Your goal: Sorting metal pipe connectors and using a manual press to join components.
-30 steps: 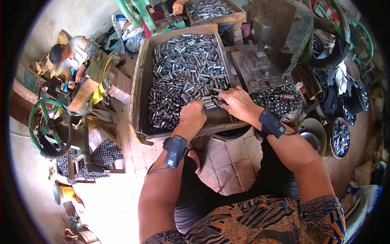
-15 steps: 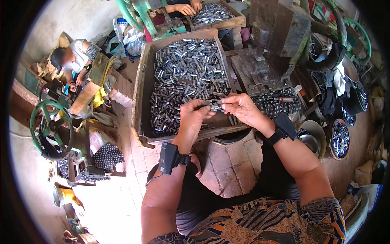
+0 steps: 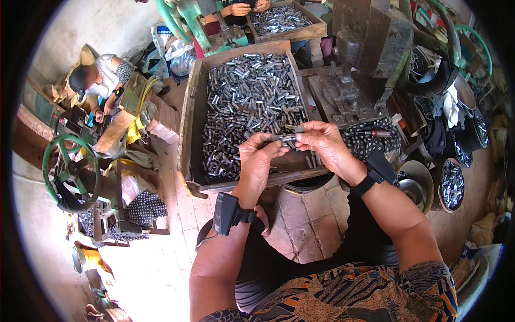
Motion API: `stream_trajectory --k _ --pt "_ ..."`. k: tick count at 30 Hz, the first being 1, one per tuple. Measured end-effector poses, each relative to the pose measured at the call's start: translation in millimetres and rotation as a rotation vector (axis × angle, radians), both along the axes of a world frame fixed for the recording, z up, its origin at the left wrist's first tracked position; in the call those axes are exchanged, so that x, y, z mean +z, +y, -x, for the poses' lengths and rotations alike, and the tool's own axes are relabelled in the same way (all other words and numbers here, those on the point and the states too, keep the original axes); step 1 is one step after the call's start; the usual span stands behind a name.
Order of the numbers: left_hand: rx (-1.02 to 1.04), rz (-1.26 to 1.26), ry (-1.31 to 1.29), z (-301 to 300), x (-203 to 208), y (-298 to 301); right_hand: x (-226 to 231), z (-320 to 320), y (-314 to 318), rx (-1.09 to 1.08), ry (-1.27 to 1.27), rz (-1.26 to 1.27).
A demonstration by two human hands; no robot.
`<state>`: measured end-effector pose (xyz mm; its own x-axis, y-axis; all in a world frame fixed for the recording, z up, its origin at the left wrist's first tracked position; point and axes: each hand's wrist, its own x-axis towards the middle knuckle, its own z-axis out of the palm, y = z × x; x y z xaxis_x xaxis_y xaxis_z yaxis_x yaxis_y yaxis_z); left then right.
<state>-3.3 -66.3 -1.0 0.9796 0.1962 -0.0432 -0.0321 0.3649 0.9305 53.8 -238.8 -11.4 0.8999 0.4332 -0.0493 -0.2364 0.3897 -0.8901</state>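
Over the near side of a wooden tray [image 3: 191, 121] heaped with small metal tubes [image 3: 252, 91], both of my hands meet. My left hand [image 3: 260, 154] pinches a short grey metal tube between thumb and fingers. Just beside it, my right hand [image 3: 324, 144] is closed with thumb and forefinger on a similar tube; its tip shows near the fingertips. The fingers partly cover both pieces, so I cannot tell whether they touch each other. More tubes lie right under the hands, and several lean against the tray's near wall.
A dark machine press [image 3: 348, 91] stands right of the tray, with a screwdriver [image 3: 380, 133] on dotted cloth beside it. Buckets [image 3: 452, 185] of metal pieces sit at the right. A person [image 3: 99, 78] works at the left, near a green handwheel [image 3: 70, 166]. Another person's hands [image 3: 240, 9] are beyond.
The whole view has shifted slightly. My hands stay together over the tray, with fingers a little readjusted on the tubes. The far person's hands have moved slightly apart.
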Motion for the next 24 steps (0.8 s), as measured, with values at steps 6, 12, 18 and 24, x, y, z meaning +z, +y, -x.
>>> stream_trajectory --k 6,12,18,24 --pt "0.0 -0.261 -0.162 3 -3 -2 6 6 3 0.003 0.095 -0.035" --pt "0.016 -0.41 -0.241 2 -12 -4 19 11 -2 0.039 0.059 -0.038" --pt "0.008 -0.59 -0.352 9 -4 -6 13 9 -7 0.069 0.117 -0.107" --pt "-0.004 -0.53 -0.331 16 2 0 9 14 2 0.022 0.134 -0.125"
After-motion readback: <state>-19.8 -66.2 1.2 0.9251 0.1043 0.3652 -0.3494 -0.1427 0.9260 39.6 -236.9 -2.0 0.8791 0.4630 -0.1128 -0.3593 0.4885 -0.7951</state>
